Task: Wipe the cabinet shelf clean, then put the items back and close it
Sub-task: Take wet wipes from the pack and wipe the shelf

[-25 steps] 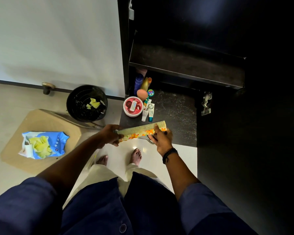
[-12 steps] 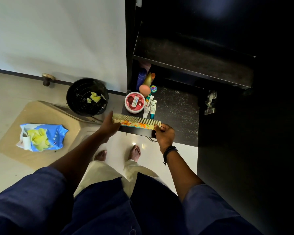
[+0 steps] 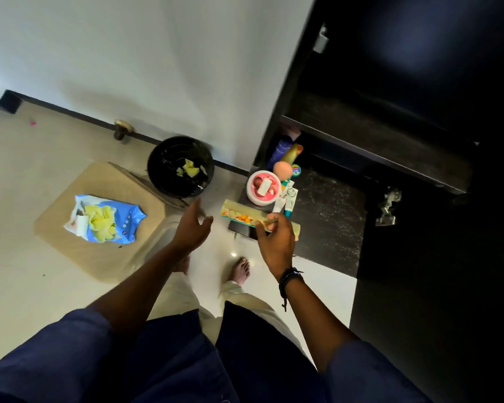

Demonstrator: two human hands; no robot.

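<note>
My right hand [image 3: 275, 241] grips a long comb [image 3: 242, 217] with a floral spine, held level over the front left corner of the dark lower cabinet shelf [image 3: 329, 210]. My left hand [image 3: 193, 225] hovers just left of the comb with its fingers spread and nothing in it. On the shelf's left side stand a round pink-and-white tub [image 3: 264, 187], two small tubes [image 3: 285, 199], a peach ball [image 3: 282, 169], a small round tin [image 3: 296, 169], a yellow bottle [image 3: 292, 152] and a blue bottle [image 3: 279, 149]. The upper shelf [image 3: 376, 141] is bare.
A black bin [image 3: 181, 167] with yellow scraps stands on the floor by the white wall. A blue wipes packet [image 3: 105, 219] with yellow cloths lies on a tan mat [image 3: 79, 251]. A metal hinge [image 3: 389, 206] sits on the cabinet's right side. My bare feet are below the hands.
My left hand has let go of the comb and drawn back to the left. The right hand now holds the comb alone, nearer its middle, over the shelf corner.
</note>
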